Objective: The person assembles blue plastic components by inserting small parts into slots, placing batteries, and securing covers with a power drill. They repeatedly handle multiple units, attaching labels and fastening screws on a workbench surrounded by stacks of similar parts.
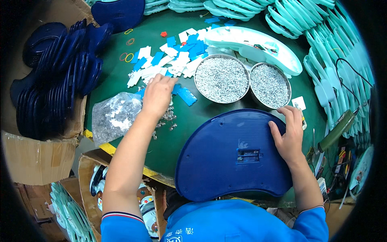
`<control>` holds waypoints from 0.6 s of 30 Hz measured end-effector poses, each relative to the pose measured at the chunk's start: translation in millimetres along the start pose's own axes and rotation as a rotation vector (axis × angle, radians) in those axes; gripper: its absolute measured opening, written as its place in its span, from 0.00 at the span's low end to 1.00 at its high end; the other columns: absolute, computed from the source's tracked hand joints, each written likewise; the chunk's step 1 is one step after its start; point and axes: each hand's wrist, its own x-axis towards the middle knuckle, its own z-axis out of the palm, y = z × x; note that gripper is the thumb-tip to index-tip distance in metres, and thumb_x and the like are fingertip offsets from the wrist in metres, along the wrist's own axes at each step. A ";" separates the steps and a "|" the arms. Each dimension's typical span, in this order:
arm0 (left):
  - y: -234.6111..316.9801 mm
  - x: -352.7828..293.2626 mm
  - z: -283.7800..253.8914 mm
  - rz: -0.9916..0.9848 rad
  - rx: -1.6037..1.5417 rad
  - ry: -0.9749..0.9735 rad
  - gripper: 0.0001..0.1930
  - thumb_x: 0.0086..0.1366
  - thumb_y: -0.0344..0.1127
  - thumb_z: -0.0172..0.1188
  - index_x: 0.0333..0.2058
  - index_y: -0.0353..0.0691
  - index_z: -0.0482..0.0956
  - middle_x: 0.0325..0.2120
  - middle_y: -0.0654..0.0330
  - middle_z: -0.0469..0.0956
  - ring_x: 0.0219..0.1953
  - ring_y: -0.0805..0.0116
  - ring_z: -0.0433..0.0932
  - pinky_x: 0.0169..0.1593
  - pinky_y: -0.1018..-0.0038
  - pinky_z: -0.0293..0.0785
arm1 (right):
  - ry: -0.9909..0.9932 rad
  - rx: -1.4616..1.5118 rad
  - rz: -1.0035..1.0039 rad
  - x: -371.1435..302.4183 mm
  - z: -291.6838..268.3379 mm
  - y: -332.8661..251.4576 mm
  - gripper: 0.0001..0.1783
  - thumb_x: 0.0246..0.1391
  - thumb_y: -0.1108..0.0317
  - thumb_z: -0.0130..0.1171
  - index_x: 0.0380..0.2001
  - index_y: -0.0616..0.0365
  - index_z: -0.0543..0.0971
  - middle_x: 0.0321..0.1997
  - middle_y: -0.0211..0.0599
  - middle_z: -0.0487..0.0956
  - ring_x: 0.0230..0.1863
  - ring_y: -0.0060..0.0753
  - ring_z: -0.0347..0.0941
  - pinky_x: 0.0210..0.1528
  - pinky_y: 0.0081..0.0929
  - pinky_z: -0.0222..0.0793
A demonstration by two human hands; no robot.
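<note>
A dark blue, curved plastic panel (217,149) lies in front of me, its small battery slot (248,156) facing up. My right hand (289,135) rests at the panel's upper right edge, thumb apart from the fingers and not wrapped round it. My left hand (158,94) reaches to the near side of a scattered pile of small white plastic pieces (182,60) and blue plastic pieces (187,97). Its fingers are slightly spread and bent over the pile; no held piece shows. Small shiny metal parts (168,115) lie beside its wrist.
Two round tins of screws (221,78) (270,84) stand beyond the panel. A clear plastic bag (115,115) lies at left, near stacked dark blue panels (56,80) in a carton. Mint-green shells (338,68) line the right. A green-handled electric screwdriver (338,131) hangs at right.
</note>
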 end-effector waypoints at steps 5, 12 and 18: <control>0.7 -4.2 -6.7 0.004 -0.162 0.041 0.12 0.52 0.26 0.65 0.36 0.43 0.79 0.32 0.61 0.75 0.42 0.56 0.72 0.48 0.62 0.68 | 0.003 0.042 -0.120 3.2 -17.1 -13.0 0.20 0.44 0.71 0.68 0.43 0.61 0.76 0.46 0.48 0.74 0.48 0.50 0.70 0.51 0.40 0.66; 110.4 -37.0 -63.8 0.497 -0.461 0.294 0.13 0.49 0.26 0.64 0.36 0.40 0.79 0.29 0.56 0.77 0.30 0.59 0.76 0.34 0.63 0.73 | -0.373 0.846 0.400 -12.4 -26.2 -48.4 0.18 0.57 0.68 0.65 0.48 0.64 0.75 0.27 0.34 0.78 0.23 0.18 0.73 0.26 0.20 0.70; 175.9 -82.5 -56.4 0.328 -0.685 0.056 0.29 0.43 0.33 0.76 0.45 0.36 0.73 0.36 0.55 0.77 0.35 0.57 0.75 0.39 0.65 0.73 | -0.629 0.970 0.607 -24.3 -29.1 -42.2 0.10 0.61 0.72 0.57 0.44 0.64 0.79 0.28 0.32 0.80 0.23 0.15 0.73 0.23 0.17 0.70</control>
